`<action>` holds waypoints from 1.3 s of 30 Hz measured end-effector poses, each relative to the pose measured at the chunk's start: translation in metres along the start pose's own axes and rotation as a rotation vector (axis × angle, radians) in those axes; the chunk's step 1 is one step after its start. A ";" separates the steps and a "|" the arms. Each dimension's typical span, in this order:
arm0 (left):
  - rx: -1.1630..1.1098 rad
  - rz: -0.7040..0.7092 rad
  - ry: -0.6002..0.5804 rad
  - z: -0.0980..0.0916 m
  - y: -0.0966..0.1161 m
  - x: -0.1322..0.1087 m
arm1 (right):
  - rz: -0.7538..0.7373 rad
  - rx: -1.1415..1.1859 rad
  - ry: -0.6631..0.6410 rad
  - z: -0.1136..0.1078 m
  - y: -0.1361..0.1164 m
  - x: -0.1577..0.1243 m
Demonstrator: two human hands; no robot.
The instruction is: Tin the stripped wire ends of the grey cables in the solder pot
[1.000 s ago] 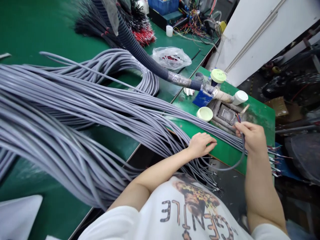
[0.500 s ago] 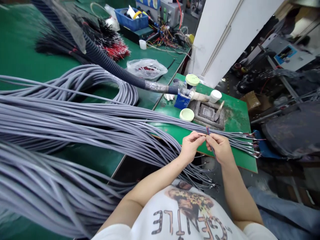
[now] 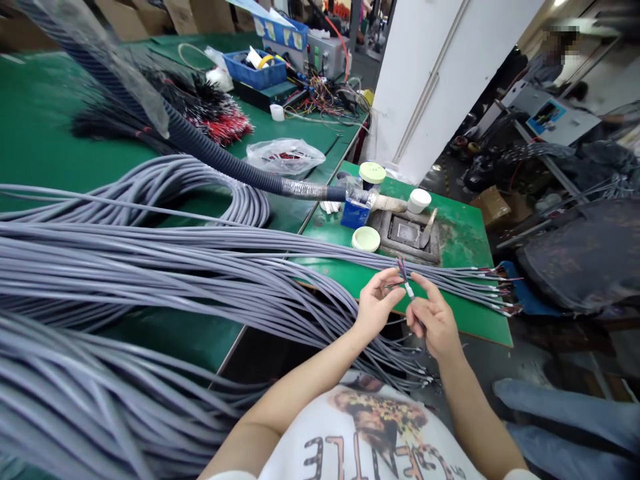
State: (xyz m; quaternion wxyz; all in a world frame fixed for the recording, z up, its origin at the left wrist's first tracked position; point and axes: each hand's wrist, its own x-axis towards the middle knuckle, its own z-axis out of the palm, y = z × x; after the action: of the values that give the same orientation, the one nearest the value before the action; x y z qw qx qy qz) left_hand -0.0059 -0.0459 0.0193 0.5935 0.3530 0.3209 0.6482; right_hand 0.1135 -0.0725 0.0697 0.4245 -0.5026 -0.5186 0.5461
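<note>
My right hand (image 3: 434,319) holds a grey cable between thumb and curled fingers, its index finger stretched upward. The cable's end (image 3: 409,291) points up and has a white band, from which several thin coloured wires (image 3: 402,268) fan out. Close to these wires on their left is my left hand (image 3: 376,301), its thumb and fingers apart; whether a fingertip touches a wire is hard to make out. Behind both hands a long bundle of grey cables (image 3: 320,245) runs across the green board (image 3: 473,230), with stripped ends (image 3: 500,293) at the right.
A dark, framed block (image 3: 433,248) with a flat tool leaning in it sits on the board, near a white jar (image 3: 419,200), a pale lid (image 3: 366,239) and a blue box (image 3: 355,212). A ribbed hose (image 3: 230,150) crosses above the bench. More cables (image 3: 100,387) fill the left.
My left fingers have parted from their pinch at the wires. The right hand has lowered its grip on the cable, and the white band now shows. The camera view has shifted slightly.
</note>
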 end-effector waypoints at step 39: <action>-0.466 -0.398 -0.024 -0.027 0.003 0.018 | -0.887 -0.902 -0.221 -0.023 0.015 0.045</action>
State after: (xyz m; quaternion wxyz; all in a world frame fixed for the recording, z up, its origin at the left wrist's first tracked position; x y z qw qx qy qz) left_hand -0.0313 -0.0283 0.0081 0.7775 0.1453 0.2196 0.5711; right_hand 0.1309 -0.0263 0.0505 0.3010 -0.3101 -0.8967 0.0955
